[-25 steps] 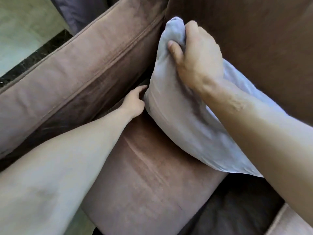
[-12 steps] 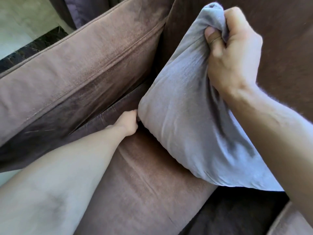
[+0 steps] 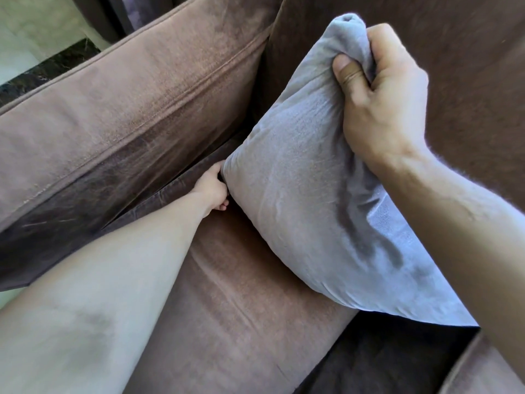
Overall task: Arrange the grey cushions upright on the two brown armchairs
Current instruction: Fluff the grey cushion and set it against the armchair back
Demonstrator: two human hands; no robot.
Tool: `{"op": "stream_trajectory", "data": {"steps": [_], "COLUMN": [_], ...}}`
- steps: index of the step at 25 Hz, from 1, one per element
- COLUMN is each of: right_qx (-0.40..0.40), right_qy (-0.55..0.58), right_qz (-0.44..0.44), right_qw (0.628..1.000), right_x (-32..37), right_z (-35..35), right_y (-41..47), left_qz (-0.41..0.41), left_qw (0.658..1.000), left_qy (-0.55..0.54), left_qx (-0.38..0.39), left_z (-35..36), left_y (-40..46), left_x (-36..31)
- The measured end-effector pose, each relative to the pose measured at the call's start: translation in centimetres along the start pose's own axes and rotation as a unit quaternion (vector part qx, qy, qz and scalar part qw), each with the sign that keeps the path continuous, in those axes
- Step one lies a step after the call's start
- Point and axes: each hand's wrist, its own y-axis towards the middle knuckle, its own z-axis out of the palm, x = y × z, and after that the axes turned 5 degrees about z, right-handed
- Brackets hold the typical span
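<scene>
A grey cushion (image 3: 306, 177) stands tilted on the seat of a brown armchair (image 3: 241, 317), leaning toward the backrest. My right hand (image 3: 380, 100) is clenched on the cushion's top corner, bunching the fabric. My left hand (image 3: 211, 189) grips the cushion's lower left corner, down by the gap between the seat and the left armrest (image 3: 119, 109). The cushion's lower right corner is hidden behind my right forearm. Only one cushion and one armchair are in view.
The brown backrest (image 3: 468, 66) rises behind the cushion. The right armrest's edge (image 3: 488, 368) shows at the bottom right. Pale floor with a dark marble strip (image 3: 42, 69) lies beyond the left armrest, and a dark curtain (image 3: 122, 15) hangs at the top.
My right hand has lifted the cushion's top corner up and to the right, standing the cushion more upright. My left hand has closed on the lower left corner.
</scene>
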Motion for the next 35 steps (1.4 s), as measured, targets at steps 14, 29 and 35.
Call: {"op": "stream_trajectory", "data": {"steps": [14,29,35], "right_qx": [0.122,-0.107,0.071], "right_qy": [-0.035,0.042,0.239], "right_qz": [0.062,0.432,0.610], "right_qw": [0.990,0.894,0.752], "right_x": [0.6,-14.8,-21.3], "right_z": [0.5,-15.3,-6.1], "right_y": [0.3,-23.2,-27.4], "left_qz": [0.002,0.692,0.598], "left_qw": [0.965,0.641,0.567], "left_qy": [0.259,0.327,0.554], "left_qx": [-0.034,-0.060,0.121], "left_z": [-2.1,14.0,24.4], "left_y": [-2.2,-24.8,-25.4], "left_x": [2.8,-14.3,-18.5]}}
